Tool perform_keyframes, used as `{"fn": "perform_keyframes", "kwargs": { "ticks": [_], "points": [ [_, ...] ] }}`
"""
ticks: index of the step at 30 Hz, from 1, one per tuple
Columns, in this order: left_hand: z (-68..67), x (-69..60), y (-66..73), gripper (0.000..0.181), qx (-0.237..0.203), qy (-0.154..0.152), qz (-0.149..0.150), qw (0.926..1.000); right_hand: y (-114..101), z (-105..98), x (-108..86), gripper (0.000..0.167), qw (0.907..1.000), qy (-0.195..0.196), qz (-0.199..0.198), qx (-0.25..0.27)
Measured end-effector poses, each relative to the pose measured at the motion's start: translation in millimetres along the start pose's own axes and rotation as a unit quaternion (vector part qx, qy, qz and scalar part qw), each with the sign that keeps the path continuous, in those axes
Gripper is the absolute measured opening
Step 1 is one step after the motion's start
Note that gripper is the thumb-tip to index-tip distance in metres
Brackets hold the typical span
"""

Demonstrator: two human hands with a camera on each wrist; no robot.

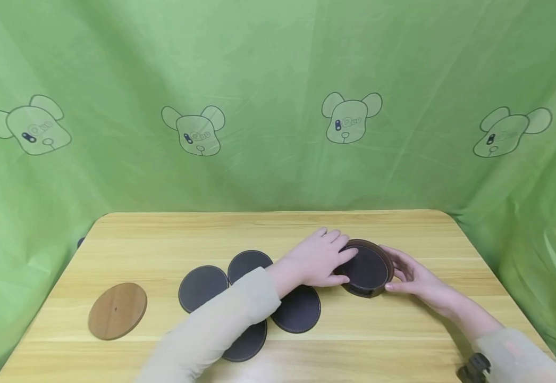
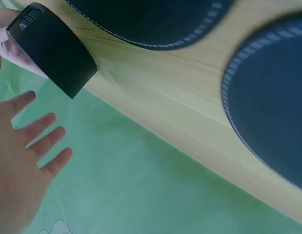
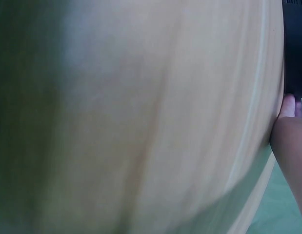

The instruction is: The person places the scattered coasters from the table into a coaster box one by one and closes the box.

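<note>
A round, dark brown coaster holder (image 1: 389,260) stands toward the right side of the table with a dark leather-look coaster (image 1: 366,268) inside. My right hand (image 1: 412,277) grips its right side, thumb in front and fingers round the back. Reaching across from the left, my left hand (image 1: 325,259) is at the holder's left edge with fingers spread. The left wrist view shows those fingers apart from the dark holder (image 2: 53,51), with nothing in them. In the right wrist view, only part of the holder (image 3: 295,48) shows at the edge.
Several dark stitched coasters, such as the leftmost one (image 1: 203,289) and one below my left wrist (image 1: 298,311), lie flat on the wooden table (image 1: 354,346). A brown wooden disc (image 1: 117,311) lies at the left. Green cloth (image 1: 268,175) hangs behind the table.
</note>
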State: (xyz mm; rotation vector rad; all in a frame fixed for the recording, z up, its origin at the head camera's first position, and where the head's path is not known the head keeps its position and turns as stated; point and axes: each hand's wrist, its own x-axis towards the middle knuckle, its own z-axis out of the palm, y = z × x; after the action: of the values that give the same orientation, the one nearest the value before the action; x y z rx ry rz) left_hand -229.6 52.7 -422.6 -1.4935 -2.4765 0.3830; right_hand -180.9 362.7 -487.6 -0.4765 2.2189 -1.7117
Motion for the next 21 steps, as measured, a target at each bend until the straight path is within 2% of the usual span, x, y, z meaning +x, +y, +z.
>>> {"fn": "perform_keyframes", "kwargs": {
  "ticks": [10, 21],
  "points": [
    [-1.2, -34.8, -5.3, 0.073, -0.009, 0.012, -0.025, 0.9996, 2, -1, 0.5, 0.088, 0.9999, -0.004, -0.006, 0.009],
    [4.2, -70.6, 3.2, 0.078, 0.001, -0.012, -0.010, 0.9999, 2, 0, 0.0, 0.089, 1.0000, 0.000, -0.007, 0.006]
  ]
}}
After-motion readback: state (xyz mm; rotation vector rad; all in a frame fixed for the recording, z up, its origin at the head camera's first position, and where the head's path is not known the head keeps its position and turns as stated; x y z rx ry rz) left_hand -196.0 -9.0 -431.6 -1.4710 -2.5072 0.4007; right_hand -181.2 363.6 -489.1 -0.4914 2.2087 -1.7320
